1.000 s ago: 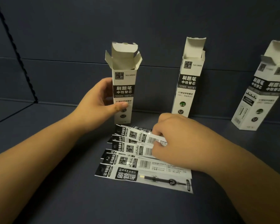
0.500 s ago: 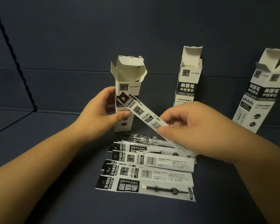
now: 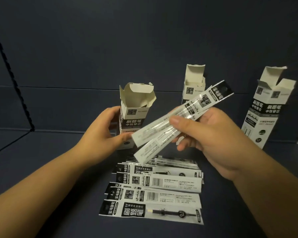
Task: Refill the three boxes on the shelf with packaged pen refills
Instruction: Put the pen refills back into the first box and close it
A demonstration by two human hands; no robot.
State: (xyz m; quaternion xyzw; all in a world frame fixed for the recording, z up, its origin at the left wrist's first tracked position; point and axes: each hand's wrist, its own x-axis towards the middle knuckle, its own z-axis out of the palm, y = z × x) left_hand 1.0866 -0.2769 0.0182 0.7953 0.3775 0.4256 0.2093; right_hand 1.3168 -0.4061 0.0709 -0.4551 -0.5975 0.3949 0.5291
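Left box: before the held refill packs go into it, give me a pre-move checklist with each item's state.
1. Left box flaps open: ok.
2. Left hand steadies that box: ok.
3. Right hand has a grip on the refill packs: ok.
4. Held packs aligned together: not ok, lower ends splay apart.
5. Packs upright over the opening: not ok, slanted and beside it.
6. Room inside the box: cannot tell.

A dark blue-grey shelf floor (image 3: pixel 41 169) meets a back wall (image 3: pixel 144 40) of the same matte colour, with 1 horizontal seam (image 3: pixel 67 87) running across that wall; at left, a black beaded cord (image 3: pixel 9 66) slants down from the upper edge to the floor's rear corner
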